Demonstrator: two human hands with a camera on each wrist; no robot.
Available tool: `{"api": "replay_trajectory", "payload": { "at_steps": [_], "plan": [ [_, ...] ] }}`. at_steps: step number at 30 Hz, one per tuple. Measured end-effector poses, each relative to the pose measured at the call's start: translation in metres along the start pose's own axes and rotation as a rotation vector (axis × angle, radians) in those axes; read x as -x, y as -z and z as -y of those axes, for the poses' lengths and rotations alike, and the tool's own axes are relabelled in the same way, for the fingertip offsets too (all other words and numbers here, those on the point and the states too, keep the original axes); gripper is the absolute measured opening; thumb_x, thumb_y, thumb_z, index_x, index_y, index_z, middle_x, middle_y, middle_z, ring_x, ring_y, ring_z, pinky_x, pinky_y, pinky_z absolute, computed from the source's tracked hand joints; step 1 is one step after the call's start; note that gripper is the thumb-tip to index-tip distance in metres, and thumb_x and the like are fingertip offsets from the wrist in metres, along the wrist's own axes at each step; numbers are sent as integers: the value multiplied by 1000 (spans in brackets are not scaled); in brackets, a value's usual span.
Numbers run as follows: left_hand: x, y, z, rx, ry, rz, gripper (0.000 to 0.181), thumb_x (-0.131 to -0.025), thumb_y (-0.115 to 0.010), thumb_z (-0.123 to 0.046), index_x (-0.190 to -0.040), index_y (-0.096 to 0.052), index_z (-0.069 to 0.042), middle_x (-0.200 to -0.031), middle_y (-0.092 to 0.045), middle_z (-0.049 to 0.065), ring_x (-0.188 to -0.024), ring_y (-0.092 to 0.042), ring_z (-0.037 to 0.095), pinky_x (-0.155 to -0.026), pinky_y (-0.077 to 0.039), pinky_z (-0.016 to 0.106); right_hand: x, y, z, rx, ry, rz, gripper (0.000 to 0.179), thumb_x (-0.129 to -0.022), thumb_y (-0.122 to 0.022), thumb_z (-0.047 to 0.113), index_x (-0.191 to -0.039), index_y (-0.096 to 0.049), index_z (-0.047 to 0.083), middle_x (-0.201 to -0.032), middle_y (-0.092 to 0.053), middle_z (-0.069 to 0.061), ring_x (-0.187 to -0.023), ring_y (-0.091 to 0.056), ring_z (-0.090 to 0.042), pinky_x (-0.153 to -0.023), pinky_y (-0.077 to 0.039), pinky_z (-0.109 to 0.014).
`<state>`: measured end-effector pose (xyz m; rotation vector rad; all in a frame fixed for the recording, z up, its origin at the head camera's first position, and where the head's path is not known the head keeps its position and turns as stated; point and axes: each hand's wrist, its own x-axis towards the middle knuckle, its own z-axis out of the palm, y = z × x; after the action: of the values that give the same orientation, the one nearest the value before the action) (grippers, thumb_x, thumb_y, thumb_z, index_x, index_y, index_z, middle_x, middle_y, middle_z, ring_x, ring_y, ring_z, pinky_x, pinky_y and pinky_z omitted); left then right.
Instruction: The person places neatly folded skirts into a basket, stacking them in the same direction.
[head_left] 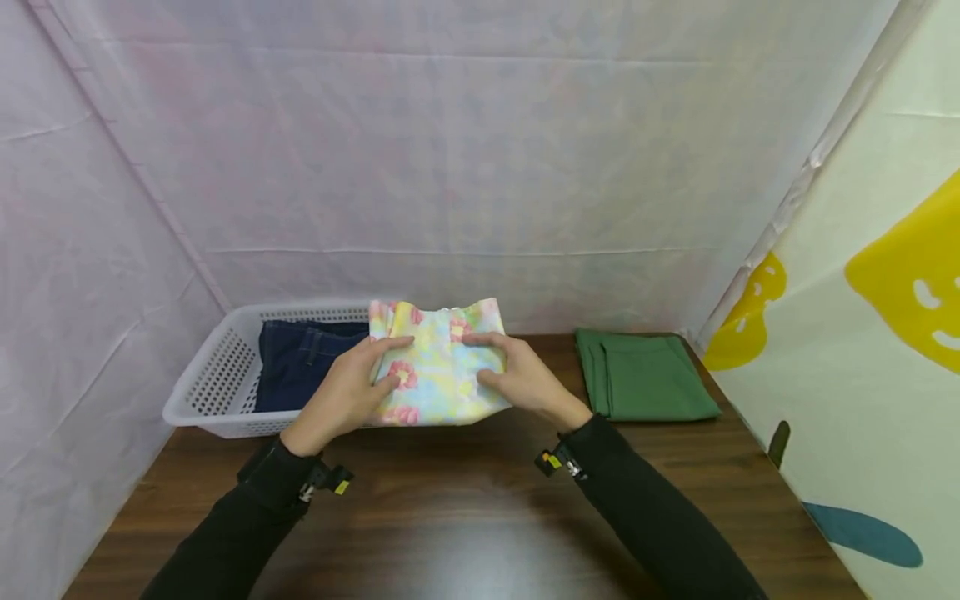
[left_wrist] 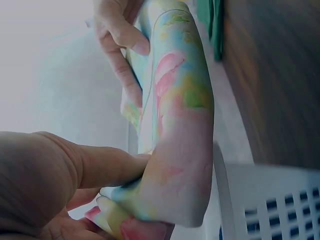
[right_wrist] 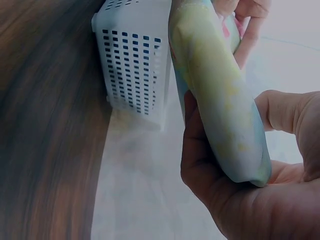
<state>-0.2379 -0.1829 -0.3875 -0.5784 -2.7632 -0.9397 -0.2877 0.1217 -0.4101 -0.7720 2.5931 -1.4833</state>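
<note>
Both hands hold a folded floral cloth (head_left: 438,375), patterned in pink, yellow and pale blue, above the table. My left hand (head_left: 348,387) grips its left side, thumb on the near face; in the left wrist view the thumb (left_wrist: 107,167) presses the folded layers. On the right side, my right hand (head_left: 525,375) grips it, and the right wrist view shows the fingers (right_wrist: 197,155) curled under the rounded fold. Behind the left hand, a white perforated basket (head_left: 217,383) contains folded dark blue denim (head_left: 300,367). Part of the basket is hidden by the cloth and hand.
A folded green cloth (head_left: 652,375) lies at the right back of the brown wooden table (head_left: 465,517). Whitish sheeting (head_left: 450,167) hangs behind the table and along its left. On the right stands a pale panel with yellow shapes (head_left: 738,329).
</note>
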Motion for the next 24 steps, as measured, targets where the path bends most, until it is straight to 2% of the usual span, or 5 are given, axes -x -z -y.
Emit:
{"api": "replay_trajectory", "payload": {
  "at_steps": [5,11,17,20,24],
  "plan": [
    [1,12,14,15,67,20,58,-116,-69,-6,-173,-58,-14,-184,-37,37,-65,-59,39,-65,-37,35,-22,-13,5,-17,2,12,62,-104,-72,2,-165,-65,10,-174,-62,-11,-71,-46,-14,-71,-47,-26],
    [-1,27,34,9,98,6,58,-117,-67,-7,-174,-56,-13,-182,-40,36,-57,-32,18,-60,-33,33,-50,-28,12,-27,14,17,64,-102,-72,2,-166,-64,9,-175,-61,-13,-75,-52,-14,-75,-49,-26],
    [-2,43,53,0,140,-7,54,-119,-63,-9,-173,-57,-12,-180,-40,39,-56,-29,15,-57,-32,32,-74,-46,22,-18,51,41,64,-103,-70,0,-166,-61,4,-174,-61,-17,-85,-59,-17,-79,-48,-26],
    [-1,50,61,-5,160,-18,54,-120,-62,-9,-173,-57,-12,-160,-59,37,-55,-29,14,-56,-32,32,-85,-55,27,-7,59,48,64,-104,-70,1,-166,-61,4,-175,-61,-15,-79,-50,-12,-78,-46,-25],
    [1,57,70,-24,172,-41,54,-119,-62,-7,-173,-57,-11,-110,-64,22,-54,-29,13,-55,-31,32,-98,-66,34,17,49,51,63,-104,-71,3,-166,-62,3,-174,-63,-14,-112,-60,-21,-93,-47,-27]
  ]
}}
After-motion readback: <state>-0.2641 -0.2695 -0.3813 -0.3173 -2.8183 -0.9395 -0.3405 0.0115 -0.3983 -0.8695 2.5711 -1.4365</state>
